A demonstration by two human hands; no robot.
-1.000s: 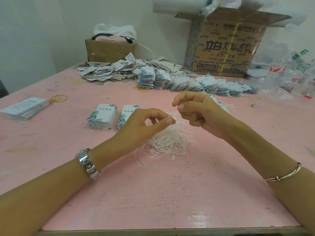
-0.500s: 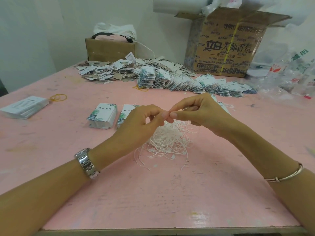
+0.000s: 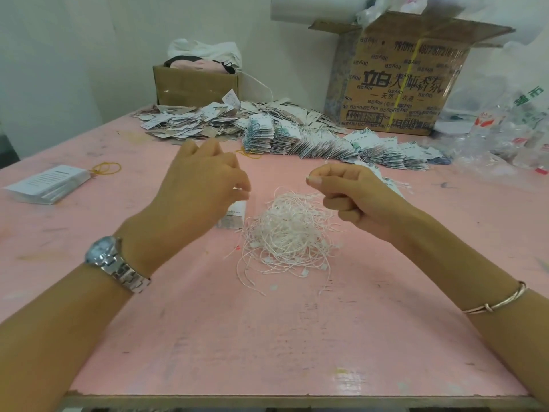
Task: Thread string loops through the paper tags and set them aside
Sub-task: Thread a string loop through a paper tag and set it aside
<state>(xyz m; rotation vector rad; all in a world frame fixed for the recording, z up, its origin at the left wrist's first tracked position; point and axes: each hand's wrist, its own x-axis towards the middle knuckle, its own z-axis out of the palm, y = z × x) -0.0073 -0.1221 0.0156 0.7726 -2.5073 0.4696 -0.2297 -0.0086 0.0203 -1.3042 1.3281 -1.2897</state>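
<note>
Head view, centre of frame: the right hand point(image 3: 356, 200) is curled into a tight grip, thumb and forefinger pinched together on a thin white string loop point(image 3: 326, 162), most of which is too fine for me to follow. The left hand point(image 3: 205, 179) hovers left of centre with its back to me and fingers curled downward. Whether its grip holds anything I cannot tell, since the fingertips are blurred. Just below those fingertips a small stack of tags point(image 3: 234, 215) lies on the pink table point(image 3: 267, 337), partly hidden by the hand. Between the two hands and a little lower sits the loose pile of white strings point(image 3: 291, 230), touching that stack's right edge. A watch point(image 3: 116, 263) is on the left wrist and a bangle point(image 3: 496, 301) on the right forearm.

Further up, a fanned row of tags point(image 3: 326, 144) runs towards the right, with a scattered heap of tags point(image 3: 193, 120) to its left. A large printed carton point(image 3: 401, 81) stands at upper right and a smaller box point(image 3: 193, 84) at upper centre. White cards point(image 3: 47, 184) and a yellow rubber band point(image 3: 107, 168) lie at the left edge
</note>
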